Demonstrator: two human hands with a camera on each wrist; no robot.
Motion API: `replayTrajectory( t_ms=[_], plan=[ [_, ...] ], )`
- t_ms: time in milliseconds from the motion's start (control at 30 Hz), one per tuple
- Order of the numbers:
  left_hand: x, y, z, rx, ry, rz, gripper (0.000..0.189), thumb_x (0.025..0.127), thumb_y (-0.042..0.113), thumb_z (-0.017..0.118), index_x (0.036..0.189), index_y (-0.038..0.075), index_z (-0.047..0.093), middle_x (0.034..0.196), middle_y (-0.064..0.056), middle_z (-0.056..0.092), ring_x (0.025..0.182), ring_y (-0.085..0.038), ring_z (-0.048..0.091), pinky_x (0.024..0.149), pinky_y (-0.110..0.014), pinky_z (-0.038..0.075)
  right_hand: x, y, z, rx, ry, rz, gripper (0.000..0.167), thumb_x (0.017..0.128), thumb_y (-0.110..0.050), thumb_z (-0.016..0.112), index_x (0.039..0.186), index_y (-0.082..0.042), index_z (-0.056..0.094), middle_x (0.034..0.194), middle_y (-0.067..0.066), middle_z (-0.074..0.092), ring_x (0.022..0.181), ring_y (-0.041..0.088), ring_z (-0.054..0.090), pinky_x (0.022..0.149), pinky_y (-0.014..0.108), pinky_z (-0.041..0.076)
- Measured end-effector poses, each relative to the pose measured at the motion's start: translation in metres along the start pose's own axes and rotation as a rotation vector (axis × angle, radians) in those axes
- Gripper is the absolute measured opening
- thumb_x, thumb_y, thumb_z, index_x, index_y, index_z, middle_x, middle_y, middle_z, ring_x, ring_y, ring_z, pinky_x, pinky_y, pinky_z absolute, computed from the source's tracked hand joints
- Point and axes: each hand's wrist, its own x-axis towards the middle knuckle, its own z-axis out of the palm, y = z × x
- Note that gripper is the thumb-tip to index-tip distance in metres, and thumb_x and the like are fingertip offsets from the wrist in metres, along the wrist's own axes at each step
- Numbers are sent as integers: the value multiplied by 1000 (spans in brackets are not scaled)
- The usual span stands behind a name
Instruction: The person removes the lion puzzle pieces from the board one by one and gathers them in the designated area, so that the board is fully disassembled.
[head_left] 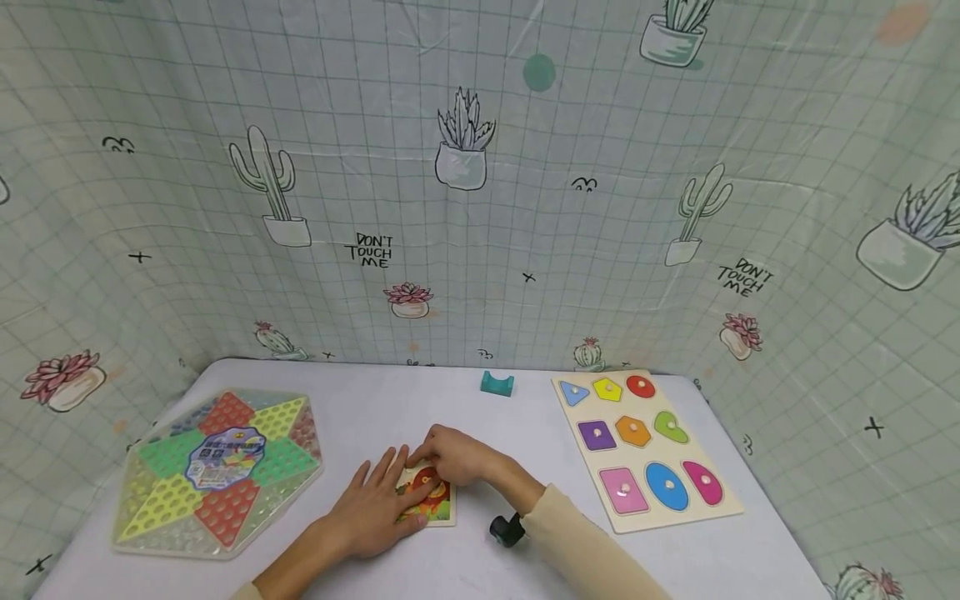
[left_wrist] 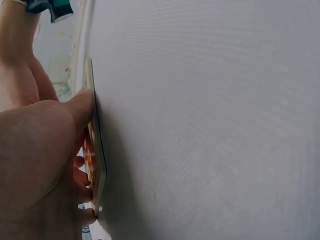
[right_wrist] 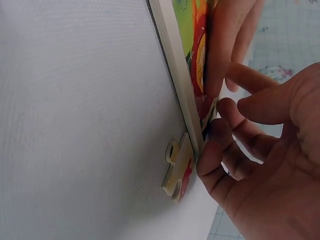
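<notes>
A small picture puzzle board (head_left: 442,512) with a red and green picture lies flat at the table's front middle. My left hand (head_left: 371,510) rests across it with straight, spread fingers; in the left wrist view its thumb (left_wrist: 82,106) presses by the board's edge. Over the board's far right corner is my right hand (head_left: 457,457), its fingers (right_wrist: 211,156) loosely bent and touching that corner. Beside the corner, a loose jigsaw piece (right_wrist: 181,170) lies on the table; the right hand hides it in the head view.
On the left lies a hexagonal Chinese checkers board (head_left: 225,458) under clear plastic. A shape-peg board (head_left: 617,458) with coloured pieces lies on the right. A teal curved block (head_left: 497,384) sits near the back edge. Patterned cloth (head_left: 480,233) rises behind the table.
</notes>
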Motion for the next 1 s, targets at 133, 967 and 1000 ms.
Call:
replayTrajectory(
  t_ms=[133,967,1000],
  plan=[
    [1,-1,2,-7,-1,-2,53,102,57,46,150,34,49,166,-22,14,153,-42,10,113,-70,17,1,-1,0,-4,11,-1,37,95,5,55,118,-15,77,104,-4,61,89,2,50,82,19,47],
    [-1,2,0,-12,-10,0,55,102,57,46,150,31,51,166,-23,13,153,-42,10,114,-69,15,2,0,2,-15,14,-7,33,99,-1,54,117,-15,77,107,-3,63,91,2,51,84,20,47],
    [-2,2,0,-11,-9,0,55,102,57,46,150,30,51,166,-23,13,153,-42,10,114,-69,15,2,0,2,-18,15,-10,32,99,-2,53,117,-14,77,107,-3,63,92,2,51,85,20,47]
  ],
)
